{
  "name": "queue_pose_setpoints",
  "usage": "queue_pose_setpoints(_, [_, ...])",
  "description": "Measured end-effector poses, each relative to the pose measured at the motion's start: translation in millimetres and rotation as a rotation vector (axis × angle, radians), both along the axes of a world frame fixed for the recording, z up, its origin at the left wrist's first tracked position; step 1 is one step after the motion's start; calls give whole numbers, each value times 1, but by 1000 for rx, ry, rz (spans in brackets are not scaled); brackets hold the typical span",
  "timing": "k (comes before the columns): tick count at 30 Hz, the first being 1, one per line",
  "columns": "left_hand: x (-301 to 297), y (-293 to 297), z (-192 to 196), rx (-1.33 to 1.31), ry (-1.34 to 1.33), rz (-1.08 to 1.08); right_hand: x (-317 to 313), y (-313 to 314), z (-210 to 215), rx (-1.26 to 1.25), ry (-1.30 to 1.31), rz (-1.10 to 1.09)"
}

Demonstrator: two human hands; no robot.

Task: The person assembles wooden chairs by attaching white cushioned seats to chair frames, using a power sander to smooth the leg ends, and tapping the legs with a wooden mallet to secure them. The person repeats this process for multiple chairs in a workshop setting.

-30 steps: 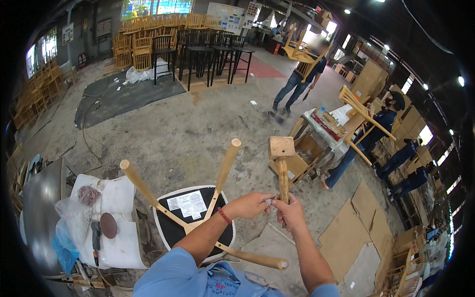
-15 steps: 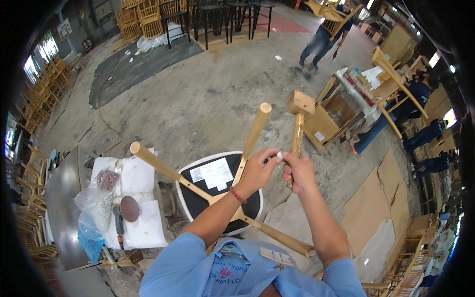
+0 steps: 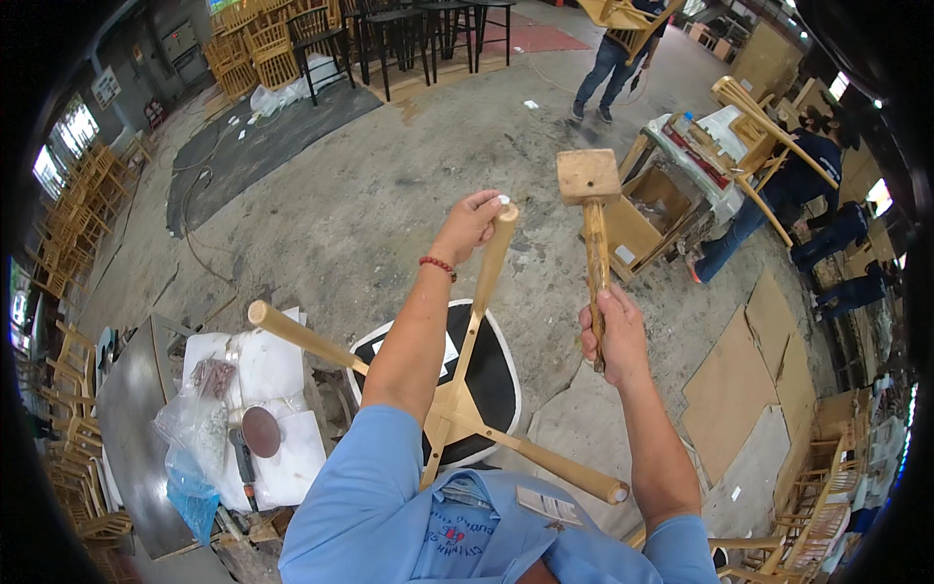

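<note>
An upturned wooden chair seat with legs stands in front of me, its black underside [image 3: 494, 375] edged in white. My left hand [image 3: 469, 226] pinches a small white chair glide [image 3: 503, 200] at the end of the far chair leg [image 3: 494, 261]. Over on the right, my right hand [image 3: 621, 331] is wrapped round the handle of a wooden mallet [image 3: 589, 177]; its block head points up, apart from the leg. Another leg [image 3: 302, 333] rises at the left, and one more [image 3: 569, 469] reaches toward the near right, with a whitish spot on its end.
At my left lies a disc sander [image 3: 261, 433] on white padding beside plastic bags [image 3: 202, 419]. A cluttered worktable [image 3: 715, 195] stands at the far right, with people near it. One person [image 3: 613, 73] carries a chair. Cardboard sheets [image 3: 739, 380] cover floor on the right.
My left hand has moved away from my right hand, up and left, bringing the white glide to the far leg's end. The mallet has swung upright, and my right hand shifted slightly right.
</note>
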State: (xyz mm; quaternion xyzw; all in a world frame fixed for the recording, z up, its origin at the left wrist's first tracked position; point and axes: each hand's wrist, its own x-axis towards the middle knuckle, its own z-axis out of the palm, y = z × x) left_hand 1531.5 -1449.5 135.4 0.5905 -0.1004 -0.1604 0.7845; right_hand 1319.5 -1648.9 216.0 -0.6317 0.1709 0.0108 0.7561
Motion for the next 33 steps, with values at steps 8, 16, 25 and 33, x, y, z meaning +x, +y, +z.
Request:
queue_pose_setpoints(8, [3,7,6,-36,57,-181,-3,-12,-23,-95,81,38])
queue_pose_setpoints(16, [5,6,6,35,40,-183,1,-20,-14,-299,-10,187])
queue_pose_setpoints(25, [7,6,1,79,-11,-160,30,-30,37,-1010,-230,249])
queue_pose_setpoints(33, [3,9,-7,-92,13,-161,38,-14,118,-838,-420,189])
